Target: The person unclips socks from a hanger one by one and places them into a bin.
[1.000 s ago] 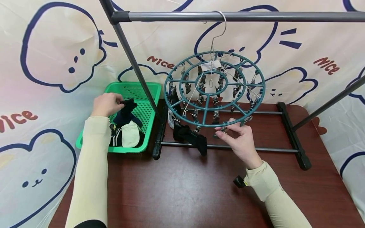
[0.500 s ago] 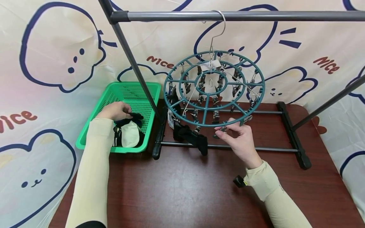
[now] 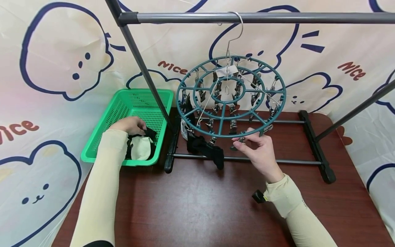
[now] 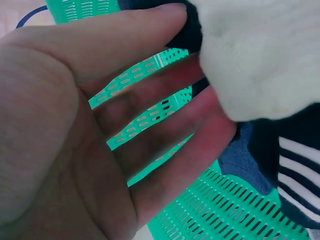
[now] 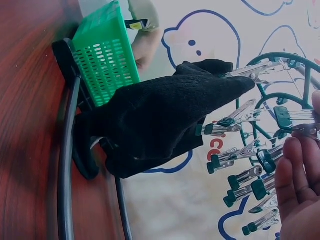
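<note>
In the head view my left hand (image 3: 131, 125) is down in the green basket (image 3: 160, 92) among socks. Its fingers look fairly straight in the left wrist view, their tips partly hidden behind a white sock (image 4: 265, 55). The thumb lies against dark navy cloth (image 4: 192, 35). Beside these is a black sock with white stripes (image 4: 300, 172). My right hand (image 3: 262, 154) pinches a metal clip with green tips (image 5: 295, 118) at the near edge of the round teal hanger (image 3: 222, 127). Left of it, a black sock (image 3: 205, 148) hangs from the hanger's clips.
A grey metal rack stands on the brown table (image 3: 197, 206), its top bar (image 3: 185, 18) carrying the hanger's hook (image 3: 242, 27). The rack's slanted left post (image 3: 142, 65) passes in front of the basket. Several other clips (image 5: 245, 177) dangle from the rings. Behind hangs a patterned cloth (image 3: 355, 34).
My left hand has lowered a dark sock into the basket and shifted right and down, close to the white sock. The right hand keeps its hold on the clip without moving.
</note>
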`<state>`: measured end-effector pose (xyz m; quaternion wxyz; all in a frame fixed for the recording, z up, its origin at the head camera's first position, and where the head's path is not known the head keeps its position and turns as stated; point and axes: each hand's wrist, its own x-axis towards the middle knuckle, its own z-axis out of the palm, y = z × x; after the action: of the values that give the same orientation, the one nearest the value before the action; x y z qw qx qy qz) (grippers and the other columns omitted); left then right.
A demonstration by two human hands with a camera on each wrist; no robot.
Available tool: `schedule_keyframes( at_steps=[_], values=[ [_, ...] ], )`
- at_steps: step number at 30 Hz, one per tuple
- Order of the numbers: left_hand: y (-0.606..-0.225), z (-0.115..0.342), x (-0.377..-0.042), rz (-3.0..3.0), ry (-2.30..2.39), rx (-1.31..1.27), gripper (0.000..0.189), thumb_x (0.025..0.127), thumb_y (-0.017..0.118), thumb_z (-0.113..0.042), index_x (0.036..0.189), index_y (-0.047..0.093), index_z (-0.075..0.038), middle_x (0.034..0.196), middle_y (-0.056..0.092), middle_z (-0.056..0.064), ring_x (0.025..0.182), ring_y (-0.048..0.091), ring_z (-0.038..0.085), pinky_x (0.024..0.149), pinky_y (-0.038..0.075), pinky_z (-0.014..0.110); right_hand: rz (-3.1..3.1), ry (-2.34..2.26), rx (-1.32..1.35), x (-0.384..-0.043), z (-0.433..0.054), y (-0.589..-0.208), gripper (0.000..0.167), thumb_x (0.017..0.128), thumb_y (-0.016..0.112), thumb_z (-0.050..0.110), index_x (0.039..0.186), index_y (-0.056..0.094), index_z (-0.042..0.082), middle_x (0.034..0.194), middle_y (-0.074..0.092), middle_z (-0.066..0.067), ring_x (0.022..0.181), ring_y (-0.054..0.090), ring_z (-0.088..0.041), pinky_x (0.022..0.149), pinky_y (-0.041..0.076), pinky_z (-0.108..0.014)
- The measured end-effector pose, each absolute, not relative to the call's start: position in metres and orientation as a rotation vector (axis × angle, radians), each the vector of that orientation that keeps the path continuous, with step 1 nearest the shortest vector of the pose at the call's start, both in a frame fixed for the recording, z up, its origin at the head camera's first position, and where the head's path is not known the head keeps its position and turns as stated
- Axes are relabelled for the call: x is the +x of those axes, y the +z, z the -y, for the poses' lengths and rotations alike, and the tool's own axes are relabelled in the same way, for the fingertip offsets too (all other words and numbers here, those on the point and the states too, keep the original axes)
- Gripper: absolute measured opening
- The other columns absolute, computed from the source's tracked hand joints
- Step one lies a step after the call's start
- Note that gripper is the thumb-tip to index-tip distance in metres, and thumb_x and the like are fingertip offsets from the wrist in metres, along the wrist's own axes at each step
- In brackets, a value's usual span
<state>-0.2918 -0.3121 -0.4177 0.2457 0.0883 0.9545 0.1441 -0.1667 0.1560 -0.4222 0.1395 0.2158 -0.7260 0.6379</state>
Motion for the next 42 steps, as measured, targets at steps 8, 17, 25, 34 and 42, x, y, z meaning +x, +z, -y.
schedule_keyframes(
  at_steps=[8, 17, 25, 34, 42],
  values=[
    [-0.419, 0.309, -0.289, -2.543, 0.358, 0.261, 0.036, 0.103, 0.061, -0.016, 0.136, 0.064, -0.003, 0.141, 0.059, 0.025, 0.122, 0.058, 0.04, 0.096, 0.051, 0.057, 2.094, 1.847, 0.633, -0.168, -0.156, -0.424, 0.011, 0.09, 0.076, -0.004, 0.101, 0.08, -0.005, 0.08, 0.067, 0.003, 0.077, 0.05, -0.013, 0.071, 0.042, -0.025],
    [-0.421, 0.301, -0.285, -2.558, 0.311, 0.307, 0.038, 0.104, 0.056, -0.015, 0.139, 0.062, -0.002, 0.141, 0.059, 0.026, 0.119, 0.062, 0.039, 0.093, 0.053, 0.055, 2.123, 1.829, 0.618, -0.167, -0.156, -0.423, 0.011, 0.091, 0.076, -0.002, 0.101, 0.08, -0.003, 0.079, 0.063, 0.003, 0.076, 0.05, -0.012, 0.071, 0.041, -0.025],
    [-0.414, 0.302, -0.282, -2.616, 0.352, 0.342, 0.037, 0.102, 0.048, -0.006, 0.134, 0.066, -0.005, 0.132, 0.065, 0.023, 0.107, 0.062, 0.035, 0.082, 0.051, 0.047, 2.13, 1.819, 0.627, -0.167, -0.156, -0.423, 0.012, 0.092, 0.076, -0.001, 0.102, 0.08, -0.003, 0.078, 0.063, 0.002, 0.076, 0.051, -0.012, 0.072, 0.043, -0.024],
    [-0.374, 0.285, -0.258, -2.88, 0.341, 0.501, 0.03, 0.104, 0.061, -0.019, 0.132, 0.068, -0.011, 0.132, 0.069, 0.017, 0.115, 0.067, 0.038, 0.096, 0.051, 0.06, 2.142, 1.801, 0.619, -0.168, -0.158, -0.422, 0.012, 0.091, 0.076, -0.001, 0.102, 0.079, -0.006, 0.078, 0.062, 0.002, 0.076, 0.051, -0.012, 0.073, 0.041, -0.025],
    [-0.354, 0.248, -0.212, -3.16, 0.452, 0.866, 0.023, 0.101, 0.067, -0.015, 0.122, 0.074, -0.013, 0.119, 0.076, 0.008, 0.096, 0.072, 0.025, 0.077, 0.057, 0.047, 2.126, 1.806, 0.622, -0.168, -0.161, -0.423, 0.011, 0.091, 0.076, -0.002, 0.102, 0.08, -0.005, 0.08, 0.063, 0.002, 0.076, 0.052, -0.012, 0.073, 0.043, -0.023]
  ],
)
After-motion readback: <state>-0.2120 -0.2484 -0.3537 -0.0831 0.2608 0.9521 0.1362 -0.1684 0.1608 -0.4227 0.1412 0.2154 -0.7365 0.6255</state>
